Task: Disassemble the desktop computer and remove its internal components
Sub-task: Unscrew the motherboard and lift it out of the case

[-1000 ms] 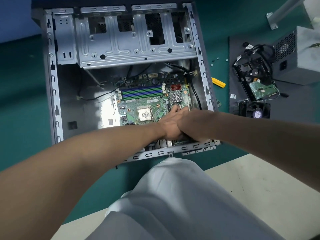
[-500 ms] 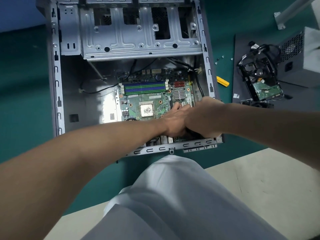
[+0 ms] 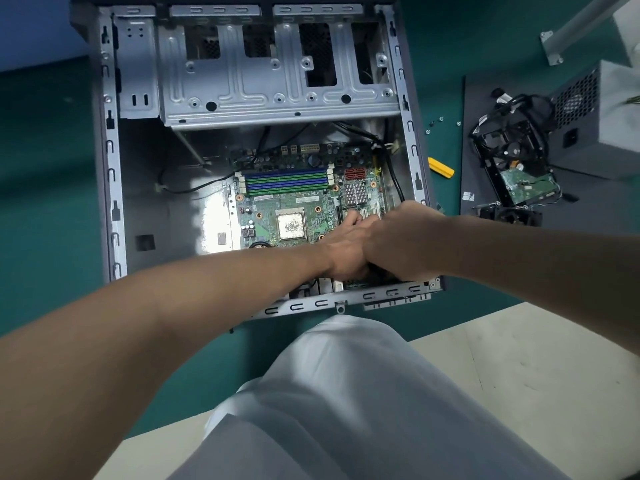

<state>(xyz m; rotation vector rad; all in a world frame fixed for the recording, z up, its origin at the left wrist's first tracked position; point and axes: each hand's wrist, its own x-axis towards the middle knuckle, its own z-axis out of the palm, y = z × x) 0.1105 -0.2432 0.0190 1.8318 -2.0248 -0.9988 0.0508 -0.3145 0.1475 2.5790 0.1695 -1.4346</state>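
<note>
Green mat [image 3: 52, 202] on the bench, desktop case [image 3: 110, 202] lying open on it, drive cage [image 3: 277, 81] at the far end. Motherboard [image 3: 266, 209] sits flat on the case floor, toward the near-right of the box, 4 RAM slots [image 3: 287, 181] and the bare CPU [image 3: 291, 226] in plain view. Both hands are bunched over the board's near-right corner by the expansion slots, touching each other. Left hand [image 3: 346, 247]: fingers curled down onto the board, tips hidden, can't tell what they pinch, if anything. Right hand [image 3: 405, 240]: closed into a fist, knuckles up, something dark under it, can't identify it. Key geometry: the work point lies directly under the fingers, and the rest of the board runs away and left of them. The right hand is nearer the case's right wall, the left nearer the CPU. My read: freeing a screw or connector at that corner so the board can lift out. Already out, on the right at the black side panel [image 3: 485, 116]: power supply [image 3: 595, 126], hard drive [image 3: 526, 185] among cables. Yellow tool [image 3: 440, 167] and loose screws [image 3: 436, 124] lie between case and panel.
</note>
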